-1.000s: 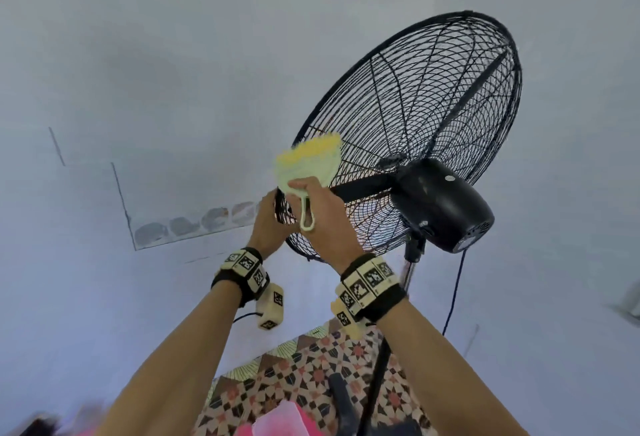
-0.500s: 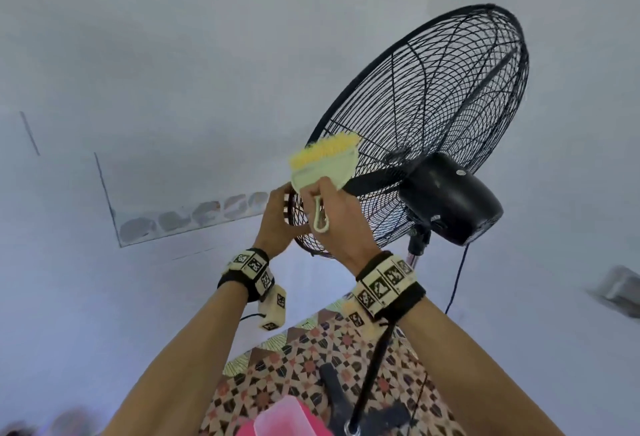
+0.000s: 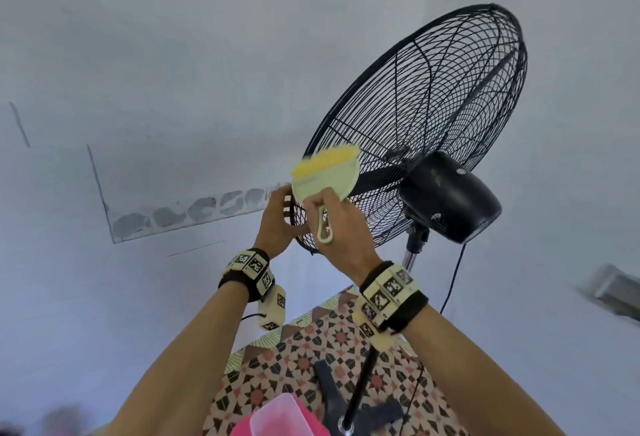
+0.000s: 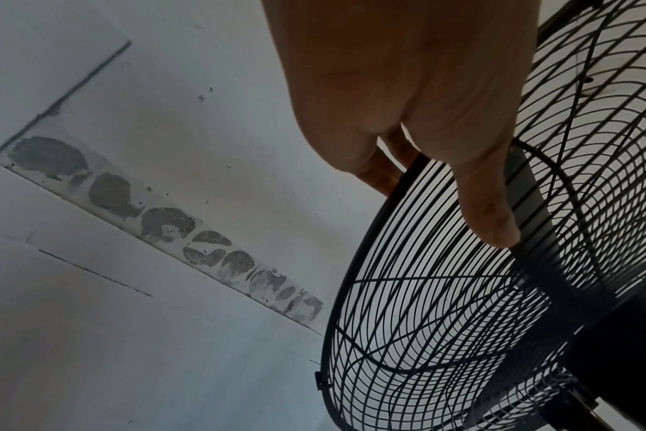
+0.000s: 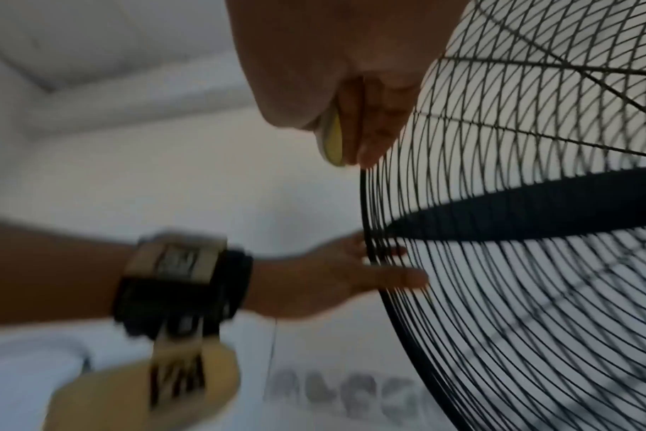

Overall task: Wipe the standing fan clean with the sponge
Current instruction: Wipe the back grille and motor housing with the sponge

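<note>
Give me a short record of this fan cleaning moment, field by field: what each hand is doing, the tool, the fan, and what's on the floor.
left hand: grips the rim of the fan guard
right hand: holds the sponge by its handle, yellow face toward the guard
fan: black standing fan, motor housing faces the camera
blade: dark, behind the wires
floor: patterned mat, pink container

Right hand [image 5: 351, 73] holds sponge [image 5: 332, 137] beside fan grille [image 5: 517, 291].
</note>
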`<state>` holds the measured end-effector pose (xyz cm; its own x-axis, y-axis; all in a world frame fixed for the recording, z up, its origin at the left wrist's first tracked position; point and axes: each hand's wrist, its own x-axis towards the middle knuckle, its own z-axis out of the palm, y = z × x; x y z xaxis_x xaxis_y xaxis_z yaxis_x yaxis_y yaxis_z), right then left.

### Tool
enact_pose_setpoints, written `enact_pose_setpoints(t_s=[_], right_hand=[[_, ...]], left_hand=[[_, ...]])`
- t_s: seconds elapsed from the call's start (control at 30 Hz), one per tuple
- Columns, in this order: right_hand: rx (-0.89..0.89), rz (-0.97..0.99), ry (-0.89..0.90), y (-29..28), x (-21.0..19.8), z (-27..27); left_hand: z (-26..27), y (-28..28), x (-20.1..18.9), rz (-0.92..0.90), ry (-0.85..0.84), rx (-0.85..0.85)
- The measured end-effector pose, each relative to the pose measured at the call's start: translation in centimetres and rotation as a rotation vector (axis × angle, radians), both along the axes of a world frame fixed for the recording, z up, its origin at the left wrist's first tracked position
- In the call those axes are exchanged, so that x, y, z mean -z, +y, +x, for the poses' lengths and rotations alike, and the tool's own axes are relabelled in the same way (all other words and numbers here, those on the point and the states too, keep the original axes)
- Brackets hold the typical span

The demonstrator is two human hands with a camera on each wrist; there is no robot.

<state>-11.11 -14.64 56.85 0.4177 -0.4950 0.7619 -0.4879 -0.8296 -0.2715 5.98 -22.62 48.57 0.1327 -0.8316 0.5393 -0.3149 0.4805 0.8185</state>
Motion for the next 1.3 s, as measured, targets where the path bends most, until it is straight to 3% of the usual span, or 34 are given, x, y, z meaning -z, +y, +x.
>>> enact_pose_setpoints(t_s=[0.07,0.13,0.3,0.4,0.5,0.57,0.63,0.83,0.97,1.03,1.23,1.3], right_hand=[[0.016,0.037,0.159,0.5,2.6,-0.2],[0.012,0.092,0.206,1.0,3.8,-0.2],[0.023,0.018,-0.095,2.8,-1.6,-0.1],[0.168,-0.067,-0.168,1.9,-3.1,-0.6],[0.269,-0.042,-0.066,1.1,0.3,-1.0],[0.198,0.005,0.001,1.5,3.9,-0.9],[0.127,0.097,-0.044,2.2,5.3,-0.9],[0.147,0.045,-0.272,1.2,-0.9,-1.1],[0.177,0.020,-0.107,1.4,4.0,-1.5],[0.168,0.051,-0.114,2.2,6.1,-1.7],[0.193,-0.013,-0.341,0.2,-1.0,-1.7],[0.182,-0.007,-0.298,-0.1,0.1,-2.0]], left_hand=[[0.0,0.0,0.0,-0.029,-0.043,-0.010],[0.1,0.1,0.2,-0.013,-0.052,0.001],[0.2,-0.1,0.6,0.056,-0.020,-0.013],[0.1,-0.2,0.5,0.052,0.007,0.011],[-0.1,-0.1,0.4,0.034,0.018,0.001],[-0.1,-0.1,0.2,0.028,0.000,-0.022],[0.0,0.0,0.1,0.006,-0.036,-0.018],[-0.2,0.1,0.5,0.088,-0.005,-0.029],[-0.3,0.4,-0.2,0.076,-0.029,-0.027],[-0.2,0.4,-0.5,0.065,-0.063,-0.053],[-0.3,0.8,-1.1,0.134,-0.067,-0.068],[-0.6,1.2,-1.6,0.123,-0.039,-0.064]])
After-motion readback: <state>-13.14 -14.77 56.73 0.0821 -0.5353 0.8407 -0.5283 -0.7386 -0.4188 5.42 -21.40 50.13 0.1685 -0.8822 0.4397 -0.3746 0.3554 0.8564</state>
